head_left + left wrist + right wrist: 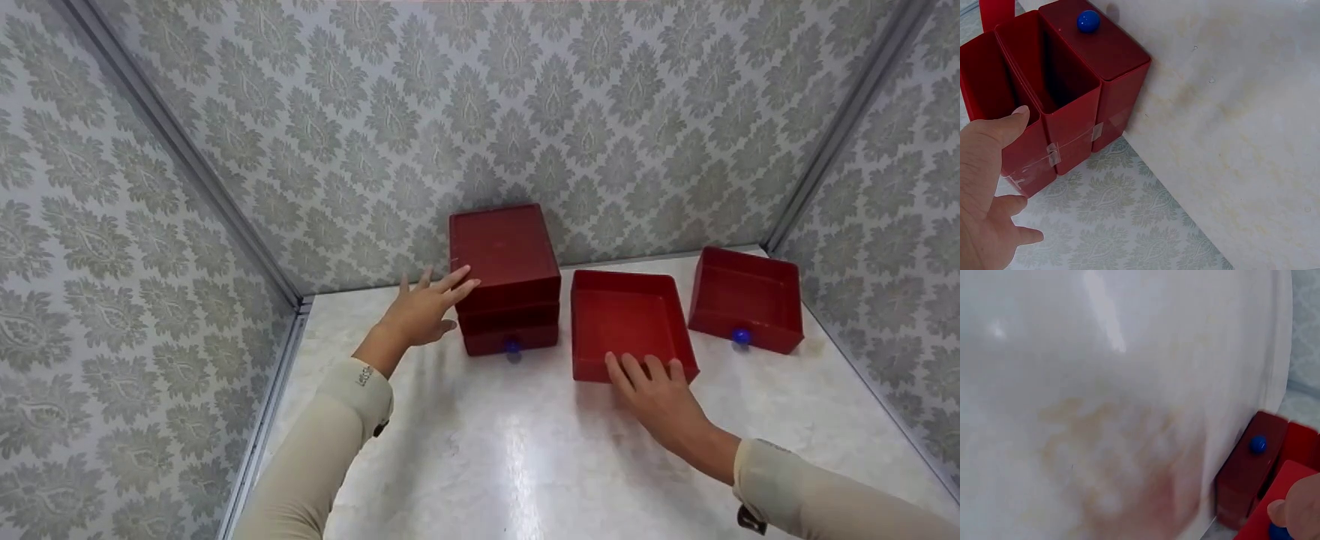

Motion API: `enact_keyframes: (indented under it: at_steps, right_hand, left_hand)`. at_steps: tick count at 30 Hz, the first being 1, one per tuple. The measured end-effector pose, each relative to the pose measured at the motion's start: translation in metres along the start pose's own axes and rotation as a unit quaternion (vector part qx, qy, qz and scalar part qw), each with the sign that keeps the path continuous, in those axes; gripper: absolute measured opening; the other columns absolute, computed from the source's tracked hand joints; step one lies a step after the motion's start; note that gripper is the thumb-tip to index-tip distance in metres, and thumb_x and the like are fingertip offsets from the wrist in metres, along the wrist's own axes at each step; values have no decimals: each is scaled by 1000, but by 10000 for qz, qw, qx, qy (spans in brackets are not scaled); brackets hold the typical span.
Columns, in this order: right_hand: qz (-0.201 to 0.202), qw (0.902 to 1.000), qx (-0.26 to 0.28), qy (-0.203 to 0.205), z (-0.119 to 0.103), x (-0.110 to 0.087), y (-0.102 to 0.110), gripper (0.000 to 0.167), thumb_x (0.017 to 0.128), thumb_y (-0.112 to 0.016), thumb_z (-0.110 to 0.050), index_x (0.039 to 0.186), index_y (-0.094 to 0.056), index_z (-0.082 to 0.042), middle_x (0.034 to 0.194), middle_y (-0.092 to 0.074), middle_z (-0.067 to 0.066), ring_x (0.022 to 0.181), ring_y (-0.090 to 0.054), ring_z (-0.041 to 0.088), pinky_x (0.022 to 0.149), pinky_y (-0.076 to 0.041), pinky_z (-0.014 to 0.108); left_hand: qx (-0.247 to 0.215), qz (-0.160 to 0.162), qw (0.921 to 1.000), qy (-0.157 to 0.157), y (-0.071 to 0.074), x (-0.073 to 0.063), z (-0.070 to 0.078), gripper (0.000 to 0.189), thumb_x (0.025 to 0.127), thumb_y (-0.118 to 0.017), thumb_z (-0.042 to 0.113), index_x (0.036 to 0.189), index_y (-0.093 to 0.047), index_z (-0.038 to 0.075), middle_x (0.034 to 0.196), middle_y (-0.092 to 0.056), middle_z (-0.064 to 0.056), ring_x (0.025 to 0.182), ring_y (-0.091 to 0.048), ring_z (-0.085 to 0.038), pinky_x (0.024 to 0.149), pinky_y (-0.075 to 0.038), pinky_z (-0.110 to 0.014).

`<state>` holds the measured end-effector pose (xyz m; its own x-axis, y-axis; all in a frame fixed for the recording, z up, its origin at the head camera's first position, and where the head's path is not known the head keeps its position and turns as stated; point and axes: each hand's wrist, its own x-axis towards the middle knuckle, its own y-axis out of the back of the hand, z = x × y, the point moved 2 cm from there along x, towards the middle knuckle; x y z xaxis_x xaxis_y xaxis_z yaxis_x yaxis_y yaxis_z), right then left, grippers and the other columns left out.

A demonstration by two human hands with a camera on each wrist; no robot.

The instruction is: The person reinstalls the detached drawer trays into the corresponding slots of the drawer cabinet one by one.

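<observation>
A dark red drawer cabinet (502, 244) stands by the back wall. Its lowest drawer (511, 339), with a blue knob, is in place; the two slots above it show as hollow openings in the left wrist view. My left hand (424, 311) lies spread against the cabinet's left side, fingertips over its top edge, thumb (1013, 126) at the upper slot. To the right of the cabinet, my right hand (660, 397) grips a brighter red drawer (622, 322) by its front wall, fingers over the rim. In the right wrist view its thumb (1278, 513) is by a blue knob (1279, 533).
Another red drawer (746, 292) with a blue knob sits at the right on the white marbled table (480, 465). Patterned walls (510, 112) enclose the table at the back, left and right.
</observation>
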<state>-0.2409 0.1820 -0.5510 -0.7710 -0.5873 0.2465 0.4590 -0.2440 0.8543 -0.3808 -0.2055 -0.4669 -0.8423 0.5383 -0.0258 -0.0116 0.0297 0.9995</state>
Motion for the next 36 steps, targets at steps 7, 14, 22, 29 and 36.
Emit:
enact_keyframes:
  at_steps: [7, 14, 22, 29, 36]
  right_hand:
    - [-85, 9992, 254, 299, -29, -23, 37, 114, 55, -100, -18, 152, -39, -16, 132, -58, 11, 107, -59, 36, 88, -57, 58]
    - [-214, 9970, 371, 652, -58, -25, 58, 114, 55, -101, -24, 151, -40, -21, 134, -59, 7, 106, -60, 34, 89, -58, 58]
    - [124, 9949, 211, 976, -95, -4, 58, 112, 58, -99, -32, 151, -38, -23, 131, -62, 2, 102, -62, 30, 86, -57, 52]
    - [587, 9919, 74, 1121, -127, 20, 57, 89, 75, -90, -39, 150, -45, -23, 127, -63, -1, 96, -62, 28, 81, -56, 52]
    - [639, 9916, 56, 1121, -144, 43, 55, 95, 73, -90, -44, 151, -41, -22, 128, -62, -1, 97, -63, 28, 81, -58, 52]
  left_hand:
    - [-34, 9, 10000, -8, 1, 1, 0, 88, 98, -71, 29, 164, -14, 42, 174, -5, 10, 150, -20, -57, 110, -18, -82]
    - [-53, 13, 10000, 1, 1, 1, 1, 87, 98, -70, 29, 164, -15, 42, 174, -6, 11, 150, -20, -58, 109, -19, -83]
    - [3, -24, 10000, 78, -2, 1, -1, 89, 99, -66, 18, 163, -12, 44, 173, -3, 13, 152, -17, -55, 111, -17, -82]
    - [-10, -67, 9999, 107, 0, 0, 1, 96, 95, -55, -6, 163, -13, 45, 173, -4, 13, 153, -16, -54, 112, -17, -81]
    - [17, -41, 10000, 55, 2, -1, 1, 102, 91, -59, -12, 164, -14, 43, 173, -5, 11, 152, -18, -55, 110, -19, -82]
